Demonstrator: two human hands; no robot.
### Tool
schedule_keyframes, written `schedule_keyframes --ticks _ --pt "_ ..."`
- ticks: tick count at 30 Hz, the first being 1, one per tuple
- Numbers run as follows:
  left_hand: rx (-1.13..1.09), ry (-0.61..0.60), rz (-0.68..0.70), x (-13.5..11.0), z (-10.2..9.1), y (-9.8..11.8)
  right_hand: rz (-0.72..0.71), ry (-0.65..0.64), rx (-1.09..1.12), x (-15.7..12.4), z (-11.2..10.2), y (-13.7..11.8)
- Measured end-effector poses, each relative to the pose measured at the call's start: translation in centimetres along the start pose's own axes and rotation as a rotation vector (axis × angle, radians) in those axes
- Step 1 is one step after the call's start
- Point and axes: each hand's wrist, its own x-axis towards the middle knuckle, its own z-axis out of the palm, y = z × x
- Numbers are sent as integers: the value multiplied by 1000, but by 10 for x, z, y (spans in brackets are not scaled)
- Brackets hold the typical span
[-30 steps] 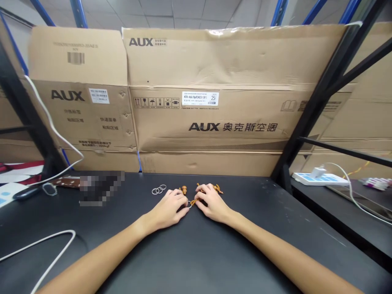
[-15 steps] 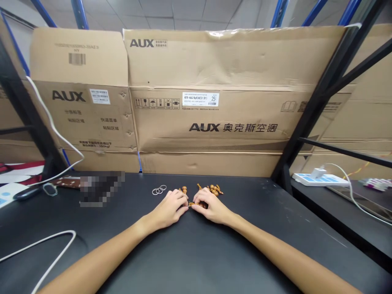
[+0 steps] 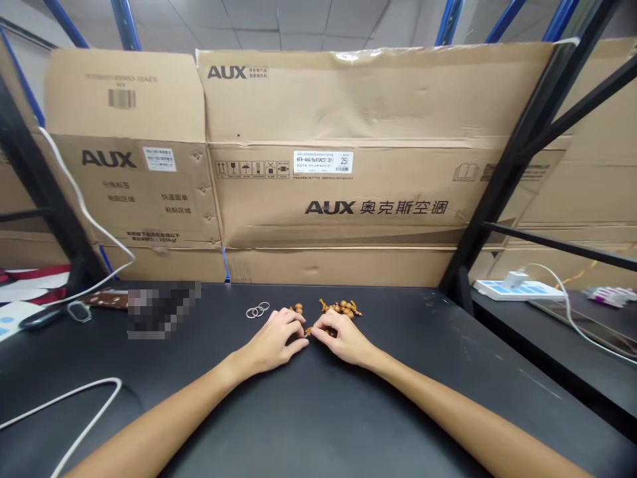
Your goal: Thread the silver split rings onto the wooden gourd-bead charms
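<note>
As both forearms reach forward over the black tabletop (image 3: 398, 392), the two hands lie close together near its far edge. At the far left, a white cable (image 3: 64, 401) lies on the tabletop, and farther back there is a brown strap (image 3: 107, 299) beside a pixelated patch (image 3: 164, 309) that hides what is under it. More to the right, a few thin metal rings (image 3: 256, 310) lie together, a little apart from the left hand (image 3: 271, 340). Its fingers (image 3: 293, 317) are curled and together, and a small amber-brown piece (image 3: 298, 308) stands just beyond them. Another small piece (image 3: 308, 330) lies between the two hands. The right hand (image 3: 344, 340) also has its fingers (image 3: 323, 322) together, and they seem to touch this piece, but I cannot tell if they are clamped on it. Just beyond the right hand is a small heap of amber-brown pieces (image 3: 341, 307). Behind it stand large AUX cardboard boxes (image 3: 328, 199), then a black shelf post (image 3: 502, 166), and at the far right a white power strip (image 3: 517, 289) sits on a separate dark surface.
</note>
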Motion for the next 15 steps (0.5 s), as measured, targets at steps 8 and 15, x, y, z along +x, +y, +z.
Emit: schedule_keyframes --ticks 8,15 --pt "17 22 22 2 2 -2 7 -8 3 0 3 -1" --pt "19 23 10 1 2 0 36 19 11 0 3 2"
